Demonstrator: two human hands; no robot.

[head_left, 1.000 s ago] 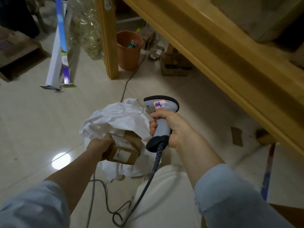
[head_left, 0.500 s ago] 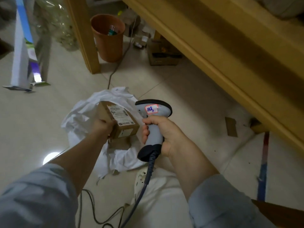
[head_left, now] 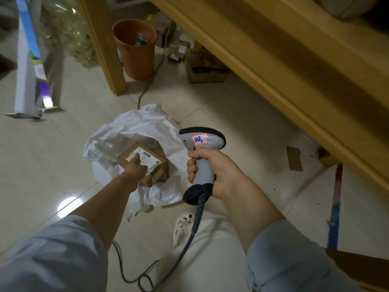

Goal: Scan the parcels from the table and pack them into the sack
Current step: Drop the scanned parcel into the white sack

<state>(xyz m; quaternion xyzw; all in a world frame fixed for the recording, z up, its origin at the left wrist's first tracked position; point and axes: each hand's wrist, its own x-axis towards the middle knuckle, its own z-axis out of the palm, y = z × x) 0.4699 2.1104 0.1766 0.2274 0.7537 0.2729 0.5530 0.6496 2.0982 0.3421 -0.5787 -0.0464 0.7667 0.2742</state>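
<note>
A small brown cardboard parcel (head_left: pixel 154 162) with a white printed shipping label on top lies tilted inside the open mouth of a crumpled white fabric sack (head_left: pixel 134 127) on the pale tiled floor (head_left: pixel 42 165). The left hand (head_left: pixel 135 168) holds its near edge, thumb across the label. The right hand (head_left: pixel 214 167) grips a grey corded barcode scanner (head_left: pixel 202 138) just beside the sack.
</note>
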